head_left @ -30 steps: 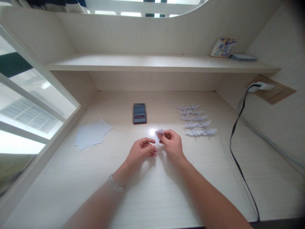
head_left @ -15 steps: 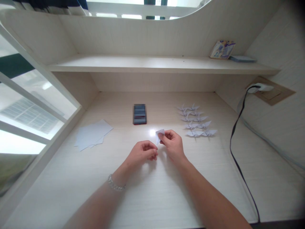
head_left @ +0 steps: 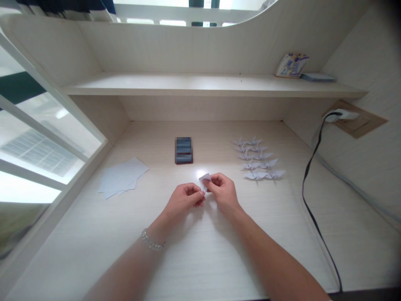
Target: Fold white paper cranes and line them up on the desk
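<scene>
A small piece of folded white paper (head_left: 204, 177) is held above the middle of the desk. My right hand (head_left: 222, 191) pinches its right side between thumb and fingers. At its lower tip, the thumb and fingers of my left hand (head_left: 188, 196) are closed on the paper too. A beaded bracelet (head_left: 153, 240) circles my left wrist. Beyond my right hand, several folded paper cranes (head_left: 258, 165) stand in rows of two. Loose white paper sheets (head_left: 120, 177) lie overlapping on the left of the desk.
A dark, pixelated rectangular object (head_left: 184, 150) lies beyond my hands. A black cable (head_left: 308, 167) runs from the wall socket (head_left: 357, 119) down the right side. A raised shelf (head_left: 188, 83) spans the back, carrying a colourful small box (head_left: 291, 65). A window (head_left: 40, 125) is at left.
My right hand has moved slightly left and down with the folded paper. My left hand, apart from the paper before, has closed on its lower tip.
</scene>
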### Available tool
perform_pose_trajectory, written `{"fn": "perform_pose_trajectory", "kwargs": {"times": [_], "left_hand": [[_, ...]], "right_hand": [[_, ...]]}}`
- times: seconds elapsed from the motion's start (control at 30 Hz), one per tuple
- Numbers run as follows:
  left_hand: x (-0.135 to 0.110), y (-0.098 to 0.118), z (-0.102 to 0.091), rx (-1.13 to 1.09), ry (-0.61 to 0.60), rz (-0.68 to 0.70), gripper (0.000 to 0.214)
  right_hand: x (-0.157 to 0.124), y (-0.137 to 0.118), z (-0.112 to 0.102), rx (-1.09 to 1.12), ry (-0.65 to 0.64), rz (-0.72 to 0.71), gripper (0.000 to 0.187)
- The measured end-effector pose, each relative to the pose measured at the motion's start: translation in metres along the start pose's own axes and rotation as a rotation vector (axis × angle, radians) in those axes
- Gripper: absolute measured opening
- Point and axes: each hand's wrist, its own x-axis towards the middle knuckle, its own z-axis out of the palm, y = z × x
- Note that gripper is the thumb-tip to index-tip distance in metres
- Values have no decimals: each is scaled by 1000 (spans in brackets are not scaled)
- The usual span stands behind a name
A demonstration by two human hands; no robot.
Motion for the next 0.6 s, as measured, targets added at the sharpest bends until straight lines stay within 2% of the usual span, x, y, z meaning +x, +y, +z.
{"fn": "perform_pose_trajectory", "kwargs": {"times": [0.13,0.27,0.4,0.6], "left_hand": [[1,-2,0,-47,-5,-63,18],[1,-5,0,106,2,-11,29],[0,-4,-1,158,-36,11,28],[-2,-5,-8,183,-132,-54,20]], "right_hand": [[-1,-1,1,15,-31,18,19],[-2,0,1,4,-29,14,18],[-1,0,1,-26,-7,6,18],[1,-3,-1,-17,-8,27,20]]}}
